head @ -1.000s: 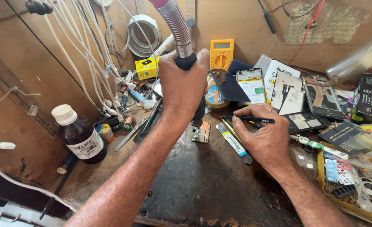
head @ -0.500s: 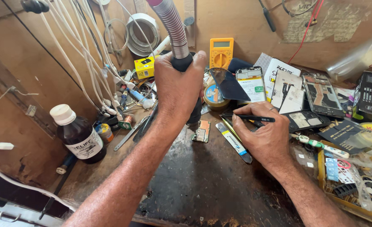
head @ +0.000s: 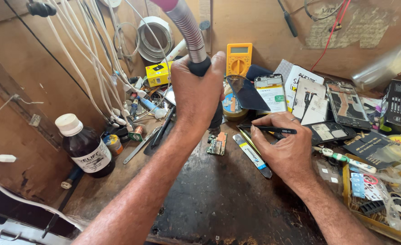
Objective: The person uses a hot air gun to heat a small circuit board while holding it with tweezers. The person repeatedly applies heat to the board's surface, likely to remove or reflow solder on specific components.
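At the left of my scarred workbench (head: 218, 199), a dark brown bottle (head: 86, 147) with a white cap is standing clear of the work, near a bundle of white cables (head: 96, 68) hanging down the wall. My left hand (head: 198, 93) is clenching the black handle of a hot-air wand (head: 204, 68), its ribbed metal hose arching up and away, the nozzle pointing down at a small green circuit board (head: 218, 144) lying flat on the bench, so the air seems meant to fall straight on it. Behind, a yellow multimeter (head: 239, 59) is leaning on the far wall. To the right, my right hand (head: 284, 152) is pinching black tweezers (head: 267, 129), tips aimed left towards the board, wrist resting on the bench, probably for steadiness. Opened phones (head: 343, 102) are lying beyond. Since half a second ago, my left hand has been holding nearly the same spot; the board has not moved.
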Demonstrator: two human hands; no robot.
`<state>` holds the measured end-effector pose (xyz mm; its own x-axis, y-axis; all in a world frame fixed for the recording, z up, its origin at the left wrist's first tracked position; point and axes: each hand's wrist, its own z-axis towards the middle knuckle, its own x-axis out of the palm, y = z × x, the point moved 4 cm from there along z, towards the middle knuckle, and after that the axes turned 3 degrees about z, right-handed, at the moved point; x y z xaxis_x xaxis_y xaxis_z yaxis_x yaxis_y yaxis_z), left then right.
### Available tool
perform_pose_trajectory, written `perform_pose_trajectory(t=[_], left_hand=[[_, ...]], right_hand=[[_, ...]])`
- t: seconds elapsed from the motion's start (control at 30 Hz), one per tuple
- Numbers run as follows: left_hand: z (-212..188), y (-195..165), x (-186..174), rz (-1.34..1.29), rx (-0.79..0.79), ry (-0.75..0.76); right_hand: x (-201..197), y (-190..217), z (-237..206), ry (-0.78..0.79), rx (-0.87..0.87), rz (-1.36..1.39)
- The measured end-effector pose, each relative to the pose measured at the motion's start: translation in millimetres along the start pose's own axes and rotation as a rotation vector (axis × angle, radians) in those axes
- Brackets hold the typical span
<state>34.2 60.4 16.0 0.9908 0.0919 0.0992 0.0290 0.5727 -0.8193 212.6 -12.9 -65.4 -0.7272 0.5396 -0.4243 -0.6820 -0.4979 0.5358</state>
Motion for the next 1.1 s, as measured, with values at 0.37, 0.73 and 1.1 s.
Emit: perform_pose_trajectory(t=[0.37, 0.73, 1.1], left_hand=[[5, 10, 12, -0.083, 0.021, -0.005], [-6, -6, -16, -0.082, -0.067, 0.013], [-8, 2, 12, -0.025, -0.041, 0.038]], right_hand=[[-2, 1, 1, -0.008, -0.015, -0.019], [-2, 0, -1, -0.012, 0.001, 0.007], [-4, 0, 0, -0.025, 0.001, -0.023]])
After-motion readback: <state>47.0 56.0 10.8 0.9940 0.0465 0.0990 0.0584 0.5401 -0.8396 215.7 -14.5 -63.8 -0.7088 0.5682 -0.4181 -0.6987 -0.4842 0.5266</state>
